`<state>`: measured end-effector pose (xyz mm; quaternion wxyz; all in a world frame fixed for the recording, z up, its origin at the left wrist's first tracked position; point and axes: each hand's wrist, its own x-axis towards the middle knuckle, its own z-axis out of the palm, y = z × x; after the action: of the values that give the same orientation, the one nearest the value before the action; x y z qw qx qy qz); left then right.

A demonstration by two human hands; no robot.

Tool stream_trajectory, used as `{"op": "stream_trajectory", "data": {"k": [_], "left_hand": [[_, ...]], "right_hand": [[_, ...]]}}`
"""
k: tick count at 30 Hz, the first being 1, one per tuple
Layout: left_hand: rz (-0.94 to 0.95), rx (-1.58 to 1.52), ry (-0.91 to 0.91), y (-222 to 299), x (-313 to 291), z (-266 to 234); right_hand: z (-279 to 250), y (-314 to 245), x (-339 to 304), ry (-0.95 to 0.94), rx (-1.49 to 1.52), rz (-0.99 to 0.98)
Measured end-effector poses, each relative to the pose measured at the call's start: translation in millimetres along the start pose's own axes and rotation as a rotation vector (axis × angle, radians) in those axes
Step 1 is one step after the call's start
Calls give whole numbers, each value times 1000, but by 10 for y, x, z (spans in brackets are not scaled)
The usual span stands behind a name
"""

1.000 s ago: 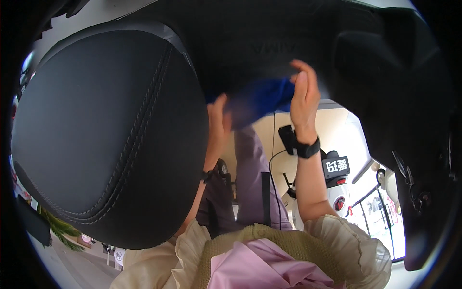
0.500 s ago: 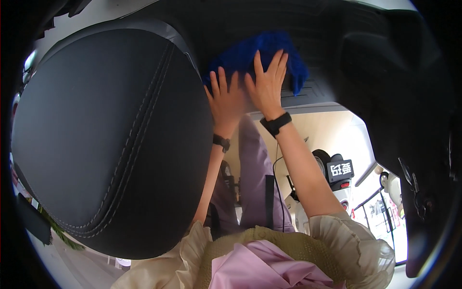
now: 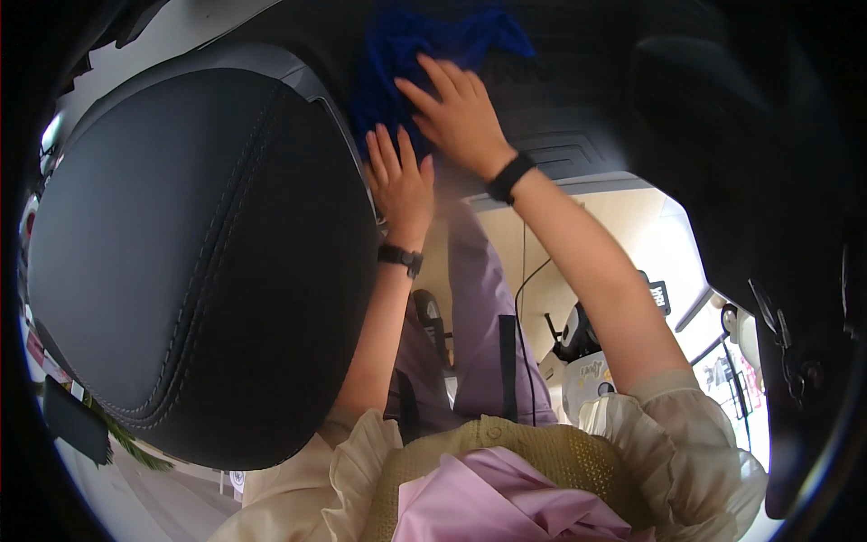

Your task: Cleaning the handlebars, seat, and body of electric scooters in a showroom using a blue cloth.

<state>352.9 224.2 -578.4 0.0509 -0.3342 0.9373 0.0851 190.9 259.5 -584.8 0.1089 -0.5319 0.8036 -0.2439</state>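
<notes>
Cloth shift: against the earlier frame, the blue cloth (image 3: 390,56) sits farther from the body and closer to the seat; both hands have gone the same way, the right one most.
Clothing: pink fabric (image 3: 488,497) lies over a knitted top (image 3: 573,452) at the lower edge.
Seat: dark, padded, double-stitched seat (image 3: 172,226) fills the left side, beside the left forearm.
Left hand: left hand (image 3: 400,188), dark band (image 3: 400,258) at the wrist, is unclenched, fingers extended, tips at the near lower edge of the cloth, close to the seat.
Right hand: right hand (image 3: 463,122) is spread over the cloth's middle, palm down; no closed grasp noted.
Cloth position: it lies crumpled on the dark panel (image 3: 578,117), beyond both sets of fingertips, bent from beside the seat upward and then out to the right. Right hand reaches farther onto it; left hand is nearer its lower end.
Background: trouser leg (image 3: 474,307), pale floor (image 3: 506,237) and a white vehicle (image 3: 582,384) appear below.
Limits: palm undersides are hidden, so pressure or any pinched fold cannot be told; the cloth's far edge merges with shadow; the seat conceals part of the left arm.
</notes>
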Motion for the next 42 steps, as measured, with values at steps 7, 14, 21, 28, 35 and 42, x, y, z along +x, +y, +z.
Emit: {"op": "stream_trajectory", "data": {"k": [7, 14, 21, 28, 35, 42], "left_hand": [[192, -213, -213, 69, -688, -7], [456, -656, -478, 827, -759, -256], [522, -897, -135, 1756, -169, -563], [617, -465, -102, 1963, 647, 122], [595, -387, 86, 1882, 693, 217], [481, -406, -163, 1095, 415, -6]], "right_hand": [[-17, -437, -1561, -47, 67, 544], [-468, -574, -2649, 125, 231, 1174], [-1447, 47, -2331, 465, -253, 949], [-825, 1328, -1701, 398, -545, 1149], [-364, 1196, -1510, 509, -249, 1061], [-391, 412, -1646, 179, 15, 861]]}}
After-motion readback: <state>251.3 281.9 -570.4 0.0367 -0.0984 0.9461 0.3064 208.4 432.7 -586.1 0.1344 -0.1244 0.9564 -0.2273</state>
